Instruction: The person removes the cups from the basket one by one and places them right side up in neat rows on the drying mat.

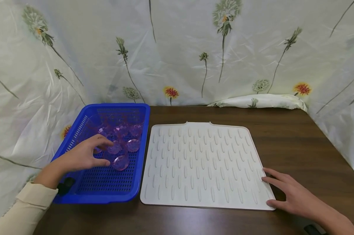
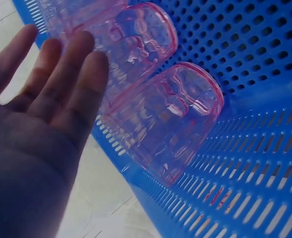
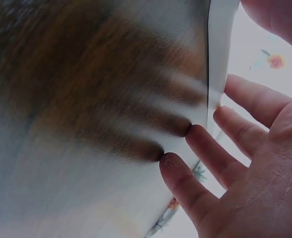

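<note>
Clear pink plastic cups [image 1: 120,163] stand in a blue basket [image 1: 112,197] at the left, several of them in rows. Over the nearer cups reaches my left hand [image 1: 82,156], thumb and fingers apart, with nothing gripped. In the left wrist view its loosely extended fingers [image 2: 76,84] lie beside a pink cup [image 2: 165,111]; whether they touch it I cannot tell. A white ribbed drying mat [image 1: 200,166] lies flat beside the basket. At the mat's right edge my right hand [image 1: 296,192] rests with spread fingers, its thumb by the near corner.
The brown wooden table [image 1: 306,150] extends to the right of the mat and along the front. Flower-printed cloth [image 1: 180,58] hangs behind and at both sides. A rolled fold of cloth [image 1: 262,101] lies on the table's back edge.
</note>
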A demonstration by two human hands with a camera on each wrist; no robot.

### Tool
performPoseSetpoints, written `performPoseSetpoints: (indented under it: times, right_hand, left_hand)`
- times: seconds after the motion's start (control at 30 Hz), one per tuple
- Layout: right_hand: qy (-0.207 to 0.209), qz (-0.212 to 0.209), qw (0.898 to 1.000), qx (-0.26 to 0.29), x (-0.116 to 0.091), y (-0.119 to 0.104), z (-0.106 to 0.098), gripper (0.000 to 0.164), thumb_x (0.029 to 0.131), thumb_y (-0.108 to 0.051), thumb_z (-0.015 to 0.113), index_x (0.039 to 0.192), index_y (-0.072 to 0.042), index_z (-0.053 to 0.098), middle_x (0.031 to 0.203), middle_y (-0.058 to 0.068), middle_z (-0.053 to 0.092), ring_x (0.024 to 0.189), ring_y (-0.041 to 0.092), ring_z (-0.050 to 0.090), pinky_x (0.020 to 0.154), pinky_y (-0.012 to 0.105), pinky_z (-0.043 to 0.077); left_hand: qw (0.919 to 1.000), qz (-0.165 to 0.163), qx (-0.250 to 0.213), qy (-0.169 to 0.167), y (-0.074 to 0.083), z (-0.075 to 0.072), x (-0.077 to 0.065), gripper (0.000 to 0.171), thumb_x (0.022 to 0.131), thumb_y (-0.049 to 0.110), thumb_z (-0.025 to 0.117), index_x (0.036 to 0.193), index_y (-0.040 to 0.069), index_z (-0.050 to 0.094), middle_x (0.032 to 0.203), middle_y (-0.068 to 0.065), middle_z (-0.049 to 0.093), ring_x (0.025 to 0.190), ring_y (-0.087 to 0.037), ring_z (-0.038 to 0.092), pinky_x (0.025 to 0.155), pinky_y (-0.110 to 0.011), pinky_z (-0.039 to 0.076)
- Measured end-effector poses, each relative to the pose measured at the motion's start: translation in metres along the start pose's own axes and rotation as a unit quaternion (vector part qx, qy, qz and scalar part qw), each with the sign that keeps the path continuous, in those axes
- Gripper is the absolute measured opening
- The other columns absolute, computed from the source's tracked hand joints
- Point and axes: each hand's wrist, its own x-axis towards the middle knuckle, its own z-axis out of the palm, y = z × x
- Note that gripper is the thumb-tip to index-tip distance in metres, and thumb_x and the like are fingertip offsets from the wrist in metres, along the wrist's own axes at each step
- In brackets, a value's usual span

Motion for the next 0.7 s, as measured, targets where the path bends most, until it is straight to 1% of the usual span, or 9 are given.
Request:
performPoseSetpoints:
  times: [0.1, 0.2, 0.37, 0.47, 0.6, 0.7]
  right_hand:
    - [0.005, -0.001, 1.0, 0.0, 0.0, 0.0, 0.0, 0.075, 0.059, -0.039, 0.093, 0.124, -0.013, 0.066, 0.156, -0.026, 0.026, 0.12, 0.008, 0.041, 0.096, 0.004, 0.018]
    - [0.01, -0.003, 1.0, 0.002, -0.001, 0.0, 0.001, 0.075, 0.058, -0.038, 0.093, 0.123, -0.013, 0.066, 0.156, -0.027, 0.025, 0.121, 0.007, 0.041, 0.097, 0.003, 0.017]
    - [0.012, -0.005, 1.0, 0.0, -0.001, 0.0, 0.0, 0.076, 0.056, -0.037, 0.094, 0.123, -0.013, 0.066, 0.156, -0.027, 0.026, 0.119, 0.009, 0.042, 0.096, 0.003, 0.017]
    - [0.008, -0.002, 1.0, -0.002, 0.0, 0.0, 0.0, 0.075, 0.057, -0.038, 0.093, 0.123, -0.014, 0.066, 0.156, -0.027, 0.026, 0.119, 0.011, 0.042, 0.096, 0.004, 0.018]
    - [0.006, -0.001, 1.0, -0.003, 0.0, -0.001, 0.0, 0.075, 0.057, -0.038, 0.093, 0.123, -0.014, 0.066, 0.156, -0.026, 0.027, 0.119, 0.01, 0.042, 0.096, 0.004, 0.019]
    - [0.004, 0.002, 1.0, -0.003, 0.0, -0.001, -0.001, 0.075, 0.058, -0.038, 0.093, 0.123, -0.014, 0.067, 0.155, -0.026, 0.027, 0.118, 0.011, 0.043, 0.096, 0.004, 0.02]
  left_hand:
    - [0.9999, -0.002, -0.014, -0.005, -0.001, 0.002, 0.002, 0.064, 0.082, 0.029, 0.082, 0.134, 0.004, 0.056, 0.129, -0.017, 0.054, 0.112, -0.035, 0.06, 0.093, -0.058, 0.053]
    - [0.9998, 0.003, -0.018, -0.006, -0.003, 0.004, 0.004, 0.07, 0.08, 0.028, 0.083, 0.138, 0.003, 0.052, 0.131, -0.02, 0.054, 0.112, -0.036, 0.061, 0.092, -0.059, 0.053]
    - [0.9994, 0.024, -0.025, 0.0, -0.007, 0.008, 0.008, 0.07, 0.079, 0.022, 0.084, 0.139, 0.004, 0.051, 0.135, -0.019, 0.053, 0.111, -0.036, 0.064, 0.09, -0.055, 0.055]
    - [0.9994, 0.028, -0.02, -0.002, -0.008, 0.012, 0.011, 0.071, 0.08, 0.022, 0.083, 0.141, 0.007, 0.05, 0.138, -0.019, 0.054, 0.11, -0.033, 0.064, 0.09, -0.055, 0.055]
    - [0.9994, 0.019, -0.015, -0.025, -0.008, 0.016, 0.013, 0.075, 0.081, 0.024, 0.082, 0.145, 0.009, 0.047, 0.139, -0.018, 0.058, 0.115, -0.035, 0.064, 0.094, -0.058, 0.053]
    - [0.9982, 0.013, -0.031, -0.05, -0.008, 0.019, 0.016, 0.078, 0.082, 0.024, 0.081, 0.148, 0.008, 0.042, 0.14, -0.018, 0.058, 0.122, -0.038, 0.061, 0.097, -0.058, 0.051]
